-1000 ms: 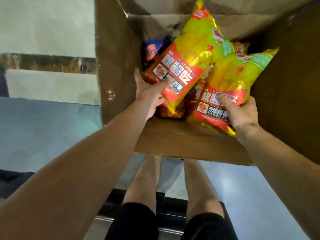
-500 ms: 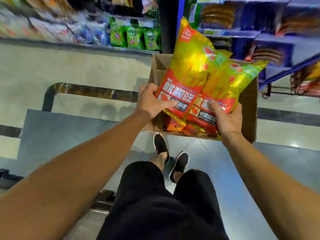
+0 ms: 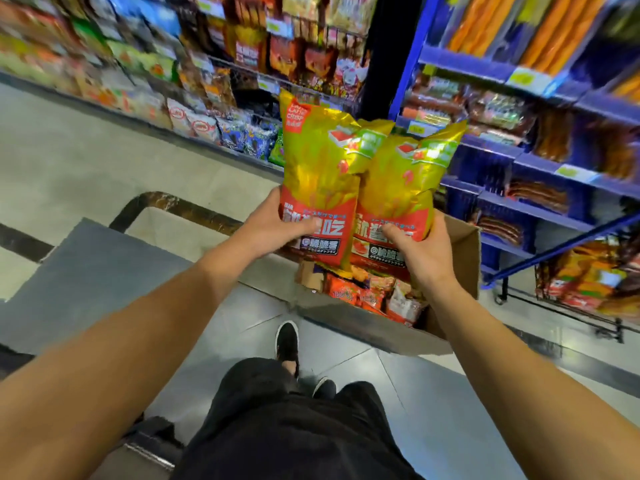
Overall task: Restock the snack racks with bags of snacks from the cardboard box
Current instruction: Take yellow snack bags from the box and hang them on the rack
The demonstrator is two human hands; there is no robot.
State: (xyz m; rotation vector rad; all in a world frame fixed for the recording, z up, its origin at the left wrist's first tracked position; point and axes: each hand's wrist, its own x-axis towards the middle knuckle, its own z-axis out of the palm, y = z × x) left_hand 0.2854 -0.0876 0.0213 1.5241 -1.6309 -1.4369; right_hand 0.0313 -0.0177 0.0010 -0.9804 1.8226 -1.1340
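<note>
Because each hand grips one glossy yellow-and-red foil snack bag by its lower end, the left hand (image 3: 277,225) its bag (image 3: 320,174) and the right hand (image 3: 420,251) its own (image 3: 403,181), both stand upright, faces readable, above the open brown cardboard box (image 3: 465,258) beneath the hands, probably ready for the racks beyond.

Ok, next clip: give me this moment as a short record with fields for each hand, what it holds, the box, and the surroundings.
left hand: grips the lower part of the left yellow-and-red snack bag, held upright
right hand: grips the lower part of the right yellow-and-red snack bag, held upright
bags: side by side, edges overlapping, lifted above the box
cardboard box: open, on the floor, more snack packets inside
snack racks: ahead and to the left, stocked, blurred
blue shelves: to the right, packaged goods
</note>
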